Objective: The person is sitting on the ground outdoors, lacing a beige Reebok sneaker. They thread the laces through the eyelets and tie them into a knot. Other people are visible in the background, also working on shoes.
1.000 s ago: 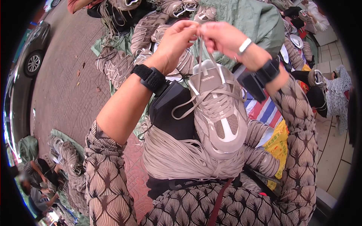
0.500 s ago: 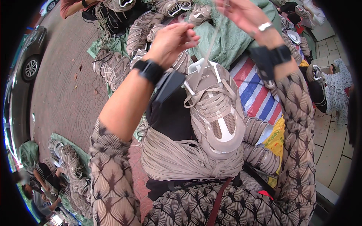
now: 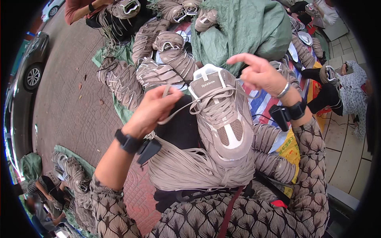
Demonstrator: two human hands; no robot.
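Observation:
A taupe sneaker (image 3: 226,131) with white trim rests on my lap, toe toward me and tongue up. Its laces (image 3: 216,107) run crosswise over the front. To its left, my left hand (image 3: 152,109) is closed on one lace end, which stretches from the shoe's upper eyelets. My right hand (image 3: 262,75) is up beyond the right of the collar, index finger pointing out and the other fingers curled in. The other lace runs from the shoe to those curled fingers. A thick bundle of loose taupe laces (image 3: 186,166) lies across my lap under the toe.
Several lace-wrapped sneakers (image 3: 158,73) lie ahead and to the right. A green woven sack (image 3: 250,33) is piled on a striped sheet (image 3: 260,105). Other people work at the far left and right. A dark car (image 3: 29,75) stands at the left beyond the brick paving (image 3: 75,103).
Both hands have come down and apart from above the shoe, the left to the lower left, the right to the lower right. The lace, pulled upward earlier, now extends sideways.

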